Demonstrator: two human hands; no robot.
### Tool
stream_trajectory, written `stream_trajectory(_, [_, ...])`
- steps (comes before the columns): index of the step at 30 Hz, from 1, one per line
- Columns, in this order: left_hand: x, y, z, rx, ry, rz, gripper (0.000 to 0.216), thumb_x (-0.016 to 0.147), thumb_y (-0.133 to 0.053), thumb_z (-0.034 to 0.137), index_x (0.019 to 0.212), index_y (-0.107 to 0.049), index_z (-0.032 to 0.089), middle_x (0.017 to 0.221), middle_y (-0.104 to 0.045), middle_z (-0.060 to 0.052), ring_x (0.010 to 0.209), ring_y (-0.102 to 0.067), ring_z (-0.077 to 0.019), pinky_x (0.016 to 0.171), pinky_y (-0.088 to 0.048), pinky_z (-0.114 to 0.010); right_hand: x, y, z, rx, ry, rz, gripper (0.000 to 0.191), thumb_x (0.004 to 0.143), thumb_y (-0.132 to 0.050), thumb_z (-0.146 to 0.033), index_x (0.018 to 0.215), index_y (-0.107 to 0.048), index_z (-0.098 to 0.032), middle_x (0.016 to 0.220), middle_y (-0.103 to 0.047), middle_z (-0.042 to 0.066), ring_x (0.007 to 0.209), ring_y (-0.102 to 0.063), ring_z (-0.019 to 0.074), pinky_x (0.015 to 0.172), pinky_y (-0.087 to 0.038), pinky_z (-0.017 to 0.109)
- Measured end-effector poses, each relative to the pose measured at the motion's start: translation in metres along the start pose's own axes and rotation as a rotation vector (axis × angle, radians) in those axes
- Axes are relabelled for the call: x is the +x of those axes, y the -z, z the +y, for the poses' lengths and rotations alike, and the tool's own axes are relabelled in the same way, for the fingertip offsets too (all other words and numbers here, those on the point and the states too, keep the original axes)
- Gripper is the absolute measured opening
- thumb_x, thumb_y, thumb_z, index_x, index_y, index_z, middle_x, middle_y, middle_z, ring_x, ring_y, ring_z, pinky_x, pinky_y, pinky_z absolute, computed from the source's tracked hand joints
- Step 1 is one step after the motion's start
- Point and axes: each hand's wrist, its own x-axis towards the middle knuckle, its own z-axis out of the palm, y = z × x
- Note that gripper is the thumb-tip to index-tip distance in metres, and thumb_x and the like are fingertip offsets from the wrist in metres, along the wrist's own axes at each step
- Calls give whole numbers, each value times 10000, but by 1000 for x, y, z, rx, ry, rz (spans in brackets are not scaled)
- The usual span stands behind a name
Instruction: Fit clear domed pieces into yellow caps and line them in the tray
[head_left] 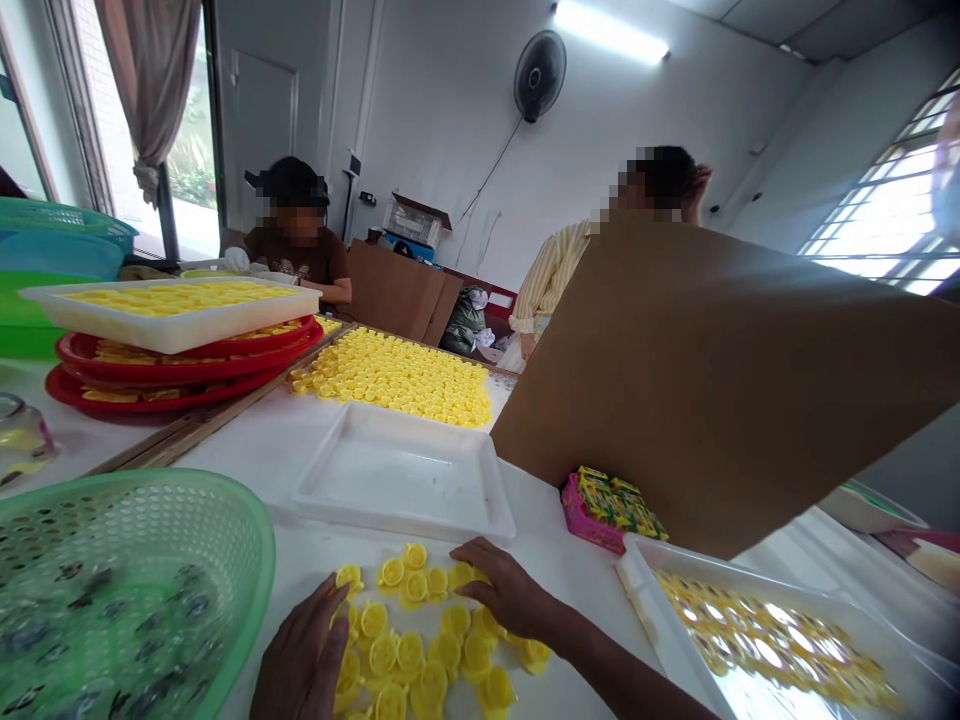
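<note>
A loose heap of small yellow caps (420, 640) lies on the white table in front of me. My left hand (304, 660) rests flat on the left side of the heap, fingers stretched forward and touching caps. My right hand (506, 592) lies palm down on the heap's right side, fingers pointing left over the caps, open. Just beyond the heap sits a white tray (405, 475) with nothing in it.
A green basket (127, 590) of small clear items stands at the left. Stacked red and white trays (180, 335) of caps sit far left, a large spread of yellow caps (397, 375) behind. A brown cardboard sheet (720, 390) leans right; a pink box (607, 505) and filled tray (780, 640) lie beneath. Two people are opposite.
</note>
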Motion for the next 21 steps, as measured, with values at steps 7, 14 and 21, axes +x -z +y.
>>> stream_trajectory(7, [-3,-5,4,-65,38,42,428,890,-288,466,1130,-551,229,1229,-553,-18,1155,-484,-220,1037,-368,-399,-11,-10,15,190,-186,120,268,822,-482,-246,1071,-579,-227,919,-592,31,872,-564,180,812,-444,310])
stream_trajectory(14, [-2,-3,7,-80,45,34,422,889,-299,466,1120,-556,223,1211,-564,-28,1138,-497,-225,1042,-368,-398,-10,-5,19,293,-265,76,261,816,-435,-231,978,-639,-207,946,-645,43,886,-586,197,792,-452,325])
stream_trajectory(21, [-1,-6,-5,-64,17,-11,441,894,-287,475,1140,-546,217,1220,-556,-39,1143,-494,-232,1029,-386,-417,-20,16,12,112,-240,227,285,828,-384,-203,913,-656,-205,898,-661,57,859,-602,204,795,-463,337])
